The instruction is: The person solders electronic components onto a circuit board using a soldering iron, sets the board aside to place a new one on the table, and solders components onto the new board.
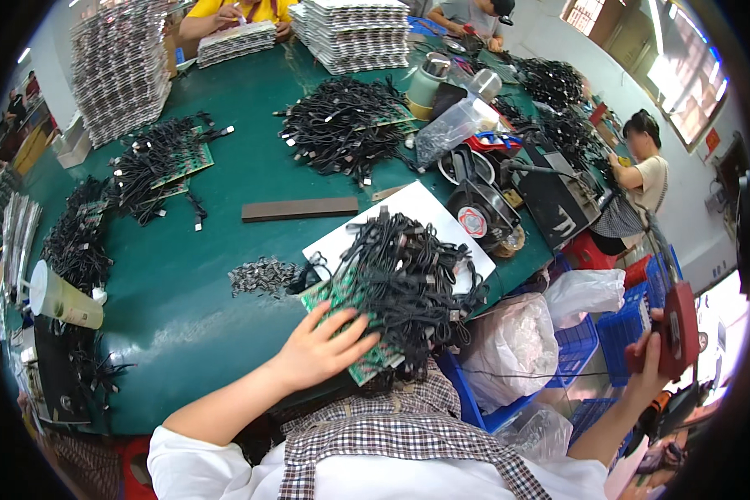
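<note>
Left hand (321,350) lies flat, fingers spread, released, on the green circuit board (367,354) at the near edge of the green worktop (192,292); a tangle of black cables (404,279) covers the board, over a white sheet (408,208); right hand (654,358), off the worktop's right side, is clenched around a red handheld device (682,329).

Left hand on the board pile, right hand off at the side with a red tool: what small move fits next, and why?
Probably bring the red tool in toward the pile. The left hand lies flat on the green boards under the black cables at the table edge, steadying them, while the right hand grips the tool far out to the side, away from the work.
</note>
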`<state>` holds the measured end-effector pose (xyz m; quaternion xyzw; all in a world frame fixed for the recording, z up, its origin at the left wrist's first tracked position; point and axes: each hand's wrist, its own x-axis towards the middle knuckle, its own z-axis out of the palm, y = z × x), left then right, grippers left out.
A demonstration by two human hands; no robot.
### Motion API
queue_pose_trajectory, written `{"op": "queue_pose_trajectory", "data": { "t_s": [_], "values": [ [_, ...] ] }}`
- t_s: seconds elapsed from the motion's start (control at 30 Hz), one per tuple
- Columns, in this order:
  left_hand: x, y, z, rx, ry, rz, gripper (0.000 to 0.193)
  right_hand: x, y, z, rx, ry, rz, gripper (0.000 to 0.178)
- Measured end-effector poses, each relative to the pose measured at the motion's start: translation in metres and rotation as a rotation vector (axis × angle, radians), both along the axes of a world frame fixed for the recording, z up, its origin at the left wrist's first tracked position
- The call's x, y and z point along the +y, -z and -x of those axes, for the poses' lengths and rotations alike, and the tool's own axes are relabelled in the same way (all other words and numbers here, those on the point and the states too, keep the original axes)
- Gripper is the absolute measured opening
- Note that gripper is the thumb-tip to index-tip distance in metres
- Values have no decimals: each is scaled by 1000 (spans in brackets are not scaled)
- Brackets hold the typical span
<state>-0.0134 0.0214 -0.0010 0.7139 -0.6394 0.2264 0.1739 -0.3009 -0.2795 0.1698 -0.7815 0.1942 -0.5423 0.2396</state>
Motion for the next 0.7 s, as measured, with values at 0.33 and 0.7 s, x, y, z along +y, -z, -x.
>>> {"op": "queue_pose_trajectory", "data": {
  "t_s": [0.33,0.7],
  "values": [
    [-92,-135,-54,351,226,-186,29,-8,-2,15,-68,47,-58,32],
    [-169,-211,-88,375,256,-158,22,-17,21,43,-188,105,-99,39]
  ]
}}
